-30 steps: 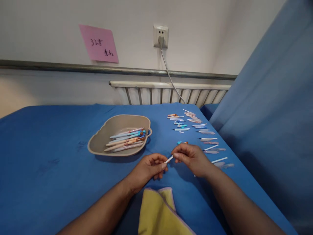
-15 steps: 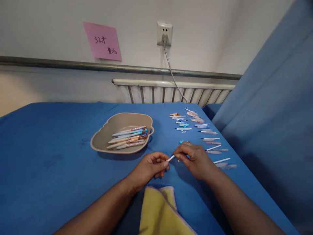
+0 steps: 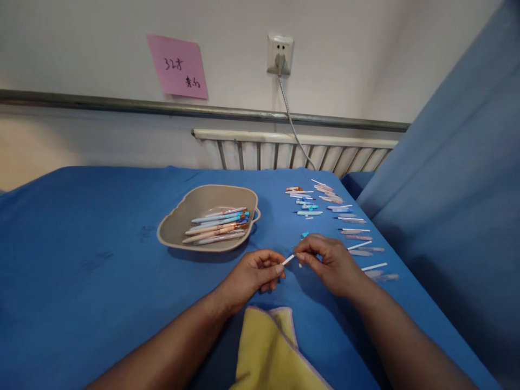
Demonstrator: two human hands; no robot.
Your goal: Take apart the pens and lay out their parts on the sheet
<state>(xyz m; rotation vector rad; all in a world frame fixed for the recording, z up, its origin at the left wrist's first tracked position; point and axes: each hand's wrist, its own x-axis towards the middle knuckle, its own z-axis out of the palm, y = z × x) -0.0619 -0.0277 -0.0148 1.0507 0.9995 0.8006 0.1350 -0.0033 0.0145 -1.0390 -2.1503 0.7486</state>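
Observation:
A short white stick (image 3: 288,259) runs between my two hands above the blue cloth. My left hand (image 3: 260,275) pinches its lower left end between thumb and fingers. At the upper right end, my right hand (image 3: 327,262) has thumb and forefinger closed on the stick's tip, partly hiding it. A small white piece (image 3: 300,265) shows just under the right fingertips. Beyond the right hand lies a small teal part (image 3: 304,235), partly covered by it. Several pens (image 3: 217,227) lie in a beige basin (image 3: 173,230) behind my left hand.
Rows of pen parts and white sticks (image 3: 359,252) lie along the right side of the blue-covered table (image 3: 101,303). A yellow cloth (image 3: 270,352) is at the near edge. Blue curtain (image 3: 459,162) hangs at right; a radiator (image 3: 296,140) and wall socket (image 3: 280,54) stand behind.
The whole view has shifted slightly, so things appear a little further right. Both hands keep their hold on the white stick, with slightly more of it showing between them.

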